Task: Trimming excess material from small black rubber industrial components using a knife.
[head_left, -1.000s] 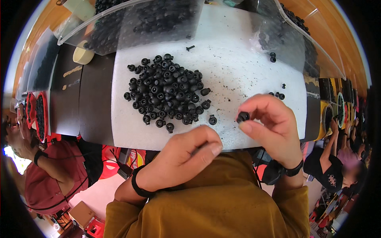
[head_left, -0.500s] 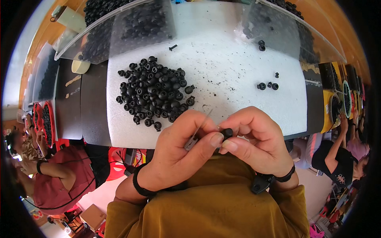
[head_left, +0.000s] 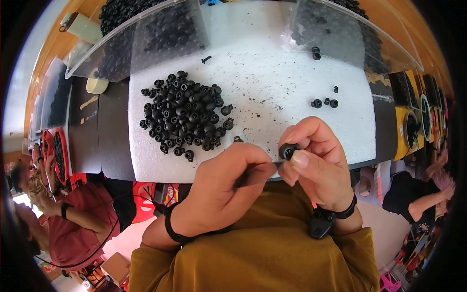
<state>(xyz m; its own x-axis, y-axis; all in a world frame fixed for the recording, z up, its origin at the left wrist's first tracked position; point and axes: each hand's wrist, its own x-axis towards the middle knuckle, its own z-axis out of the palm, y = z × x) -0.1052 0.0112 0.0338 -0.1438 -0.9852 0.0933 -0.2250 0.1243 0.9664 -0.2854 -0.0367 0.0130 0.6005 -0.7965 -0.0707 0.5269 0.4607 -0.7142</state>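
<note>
My right hand [head_left: 318, 168] pinches a round black plastic cord lock [head_left: 287, 151] between thumb and fingers, its hole turned towards me. Close beside it, my left hand [head_left: 226, 182] is closed on a thin grey blade [head_left: 278, 164]. Only the blade's tip shows, just under the cord lock; the rest is hidden by the fingers. Beyond my left hand, a heap of similar black cord locks [head_left: 187, 114] lies on a white foam sheet [head_left: 243, 82]. A single cord lock [head_left: 238, 139] sits partly behind my left knuckles.
Clear plastic bins of black parts stand at the back left [head_left: 146, 44] and back right [head_left: 335, 36]. A few loose pieces [head_left: 317, 103] lie on the right, a small black pin [head_left: 206, 59] at the back. Dark crumbs dot the foam. Other people sit on both sides.
My right hand has lifted and turned the cord lock, so its hole now shows. My left hand has rolled over, hiding most of the blade and bringing its tip beside the piece.
</note>
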